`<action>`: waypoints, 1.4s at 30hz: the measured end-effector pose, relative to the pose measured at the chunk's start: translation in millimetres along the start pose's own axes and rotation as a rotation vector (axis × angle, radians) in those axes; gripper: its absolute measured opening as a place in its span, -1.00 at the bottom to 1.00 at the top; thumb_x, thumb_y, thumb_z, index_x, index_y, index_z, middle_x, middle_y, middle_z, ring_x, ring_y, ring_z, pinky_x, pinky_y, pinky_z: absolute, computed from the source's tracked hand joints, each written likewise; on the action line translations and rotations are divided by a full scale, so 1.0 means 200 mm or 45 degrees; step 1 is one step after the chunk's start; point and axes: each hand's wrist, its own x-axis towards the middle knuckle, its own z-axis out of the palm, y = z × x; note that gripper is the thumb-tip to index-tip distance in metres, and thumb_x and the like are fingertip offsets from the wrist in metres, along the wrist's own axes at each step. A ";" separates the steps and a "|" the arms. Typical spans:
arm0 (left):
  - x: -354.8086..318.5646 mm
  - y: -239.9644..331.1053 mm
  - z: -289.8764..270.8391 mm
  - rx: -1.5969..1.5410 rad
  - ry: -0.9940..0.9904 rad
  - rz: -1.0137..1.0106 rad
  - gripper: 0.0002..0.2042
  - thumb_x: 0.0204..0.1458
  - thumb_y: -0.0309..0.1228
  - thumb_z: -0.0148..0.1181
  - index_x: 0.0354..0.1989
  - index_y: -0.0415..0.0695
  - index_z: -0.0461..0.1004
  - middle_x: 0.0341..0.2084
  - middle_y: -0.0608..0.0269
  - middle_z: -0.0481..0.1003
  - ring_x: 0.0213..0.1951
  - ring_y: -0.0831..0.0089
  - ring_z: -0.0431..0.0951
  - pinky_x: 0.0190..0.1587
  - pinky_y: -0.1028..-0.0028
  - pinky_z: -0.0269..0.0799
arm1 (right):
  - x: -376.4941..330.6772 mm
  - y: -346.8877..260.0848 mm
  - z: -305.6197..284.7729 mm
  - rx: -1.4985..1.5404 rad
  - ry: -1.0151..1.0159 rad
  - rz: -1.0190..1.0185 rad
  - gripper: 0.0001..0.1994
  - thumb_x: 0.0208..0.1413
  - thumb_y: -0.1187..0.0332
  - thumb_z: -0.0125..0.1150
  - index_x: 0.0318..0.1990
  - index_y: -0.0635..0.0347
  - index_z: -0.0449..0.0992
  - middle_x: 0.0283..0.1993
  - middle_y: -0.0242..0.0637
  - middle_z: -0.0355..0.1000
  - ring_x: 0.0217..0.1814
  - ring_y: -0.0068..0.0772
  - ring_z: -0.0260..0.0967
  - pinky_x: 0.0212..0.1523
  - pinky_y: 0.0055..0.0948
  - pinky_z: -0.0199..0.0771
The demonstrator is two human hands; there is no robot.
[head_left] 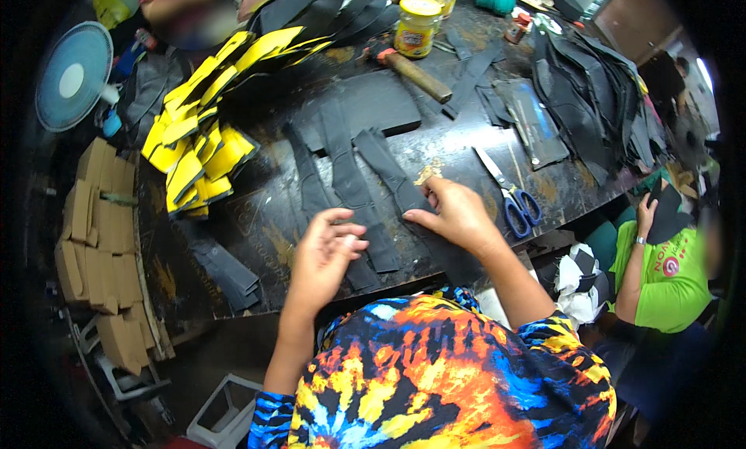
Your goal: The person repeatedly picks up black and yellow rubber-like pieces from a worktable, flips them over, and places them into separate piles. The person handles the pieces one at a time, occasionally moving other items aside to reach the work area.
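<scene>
At my far left I have a round fan (74, 76), with tan cardboard boxes (97, 224) stacked below it. Next, yellow-faced dark pieces (198, 154) fan out in a heap on the dark table (268, 196), and a small bundle of dark strips (225, 270) lies nearer its front edge. My left hand (320, 251) is over the lower part of the left dark strip (305, 169), its fingers loosely curled; I can't tell whether they grip anything. The middle dark strip (340, 158) runs alongside, its far end overlapping a flat dark block (385, 99). The right dark strip (381, 158) slants down under my right hand (454, 216), whose thumb and forefinger are spread apart at its edge; I can't tell whether they touch it. Beyond lie a hammer (420, 78) and a yellow tub (420, 29). Further right I see blue-handled scissors (522, 212), blades partly open, a flat clear pouch (536, 127), a heap of dark pieces (587, 92), and a co-worker in lime green (660, 286) holding a dark piece (667, 216).
</scene>
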 end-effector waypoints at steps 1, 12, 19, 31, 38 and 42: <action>0.03 -0.03 0.08 0.001 -0.052 -0.033 -0.59 0.26 -0.55 0.06 0.28 -0.18 0.21 0.06 -0.02 0.46 -0.03 0.40 0.58 0.00 0.50 0.48 | -0.01 0.00 0.02 0.101 0.044 -0.006 -0.46 -0.11 -0.07 0.49 -0.18 0.21 0.53 -0.38 -0.17 0.51 -0.29 -0.03 0.53 -0.26 -0.15 0.50; 0.10 -0.09 0.25 -0.313 -0.232 -0.055 -0.43 0.28 -0.51 0.05 0.42 -0.13 0.01 0.29 -0.09 0.24 0.19 0.21 0.47 0.14 0.35 0.43 | -0.05 0.09 -0.05 0.537 -0.078 -0.240 -0.64 0.21 0.19 0.26 -0.05 0.30 0.39 -0.26 0.00 0.50 -0.19 0.04 0.52 -0.08 -0.13 0.47; 0.03 -0.04 -0.01 0.129 0.507 0.433 -0.54 0.27 -0.55 0.02 0.33 -0.22 0.15 0.09 0.00 0.41 -0.04 0.35 0.58 -0.04 0.48 0.49 | 0.07 0.39 -0.70 1.481 0.014 -0.101 -0.70 0.31 0.17 0.13 0.00 0.19 0.38 -0.27 -0.31 0.44 -0.43 -0.58 0.46 -0.55 -0.60 0.49; -0.06 -0.18 -0.12 0.346 0.815 0.490 -0.46 0.23 -0.62 0.01 0.38 -0.19 0.06 0.17 0.01 0.29 -0.09 0.40 0.57 -0.05 0.52 0.43 | 0.87 0.77 -0.94 1.593 0.035 -0.193 -0.55 0.28 0.27 0.21 0.27 0.17 0.33 -0.14 -0.37 0.53 -0.32 -0.53 0.52 -0.35 -0.56 0.58; -0.09 -0.18 -0.16 0.392 0.807 0.510 -0.48 0.25 -0.58 0.01 0.38 -0.18 0.07 0.17 0.05 0.30 -0.08 0.40 0.56 -0.01 0.48 0.43 | 0.99 0.99 -0.57 1.178 -0.078 0.364 -0.47 0.27 0.34 0.24 0.34 0.22 0.24 -0.04 -0.28 0.46 -0.20 -0.57 0.46 -0.39 -0.57 0.64; -0.09 -0.18 -0.18 0.360 0.815 0.446 -0.48 0.21 -0.65 0.00 0.35 -0.23 0.10 0.16 -0.01 0.30 -0.08 0.37 0.57 0.09 0.43 0.43 | 0.99 0.93 -0.58 -0.146 0.285 0.057 -0.40 0.16 0.03 0.32 0.19 0.30 0.41 0.10 0.02 0.50 0.03 -0.12 0.52 0.04 -0.19 0.55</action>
